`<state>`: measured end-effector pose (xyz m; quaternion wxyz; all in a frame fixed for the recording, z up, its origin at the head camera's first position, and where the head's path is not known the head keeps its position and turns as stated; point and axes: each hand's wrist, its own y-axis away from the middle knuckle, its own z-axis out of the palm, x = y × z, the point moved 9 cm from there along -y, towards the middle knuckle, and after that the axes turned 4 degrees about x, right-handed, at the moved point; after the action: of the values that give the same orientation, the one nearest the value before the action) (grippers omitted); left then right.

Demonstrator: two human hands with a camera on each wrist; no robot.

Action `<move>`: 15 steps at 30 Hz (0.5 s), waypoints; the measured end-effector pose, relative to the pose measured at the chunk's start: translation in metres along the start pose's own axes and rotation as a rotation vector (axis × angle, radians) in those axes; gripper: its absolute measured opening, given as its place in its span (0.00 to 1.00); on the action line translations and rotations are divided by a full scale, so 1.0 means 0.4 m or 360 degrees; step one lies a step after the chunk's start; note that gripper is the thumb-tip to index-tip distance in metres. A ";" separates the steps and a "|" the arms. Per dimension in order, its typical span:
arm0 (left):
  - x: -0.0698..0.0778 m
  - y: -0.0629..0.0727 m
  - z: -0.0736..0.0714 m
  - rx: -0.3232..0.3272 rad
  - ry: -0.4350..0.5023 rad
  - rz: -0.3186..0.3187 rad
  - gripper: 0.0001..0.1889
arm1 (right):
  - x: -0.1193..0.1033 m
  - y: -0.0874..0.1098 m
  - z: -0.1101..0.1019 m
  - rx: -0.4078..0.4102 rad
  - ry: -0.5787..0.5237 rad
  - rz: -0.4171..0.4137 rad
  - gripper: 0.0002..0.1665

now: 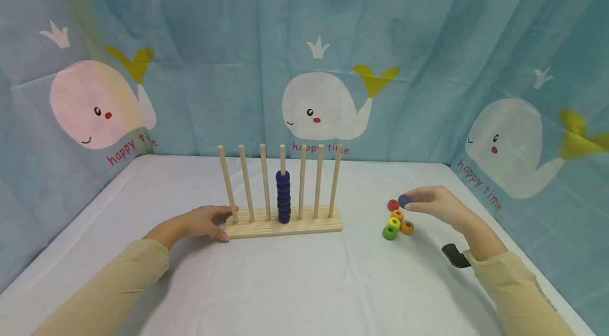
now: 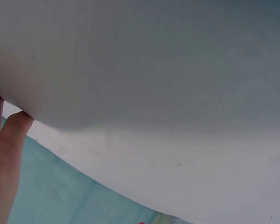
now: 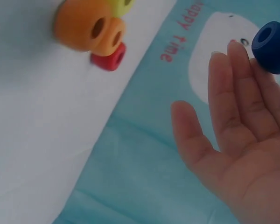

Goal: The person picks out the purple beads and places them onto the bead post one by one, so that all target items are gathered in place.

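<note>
A wooden peg abacus [image 1: 285, 227] stands upright on the table, with several dark blue beads [image 1: 283, 198] stacked on its middle peg. At its left end my left hand [image 1: 202, 221] holds the base, thumb at the front edge and fingers at the back. To the right, my right hand [image 1: 440, 206] pinches a blue bead [image 1: 405, 201] at its fingertips. The same blue bead [image 3: 273, 46] shows near the fingers in the right wrist view; the thumb is out of frame there. Below and left of it lie a red bead [image 1: 393, 205], orange beads [image 1: 406, 227], a yellow bead [image 1: 394, 223] and a green bead [image 1: 389, 233].
A white cloth [image 1: 285, 283] covers the table. Blue curtains [image 1: 214, 61] printed with whales hang behind and at both sides. A black strap-like piece [image 1: 455, 255] juts out by the right wrist.
</note>
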<state>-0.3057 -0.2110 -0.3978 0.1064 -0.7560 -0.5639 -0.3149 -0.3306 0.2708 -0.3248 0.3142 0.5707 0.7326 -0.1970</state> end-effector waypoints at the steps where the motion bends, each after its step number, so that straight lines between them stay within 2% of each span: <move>1: 0.000 0.000 -0.001 0.0000 0.0001 -0.0006 0.43 | -0.007 0.002 0.000 0.0004 -0.0003 -0.0009 0.36; 10: -0.001 -0.001 0.000 0.0013 -0.0022 -0.0008 0.42 | -0.071 0.017 -0.014 0.0065 0.0006 -0.0078 0.32; 15: 0.004 -0.001 -0.007 0.0027 -0.0041 0.0016 0.41 | -0.126 0.024 -0.009 0.0076 0.0006 -0.0159 0.30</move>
<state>-0.3068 -0.2111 -0.3950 0.1071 -0.7618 -0.5641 -0.2999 -0.3148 0.2397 -0.2871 0.2890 0.5410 0.7559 -0.2288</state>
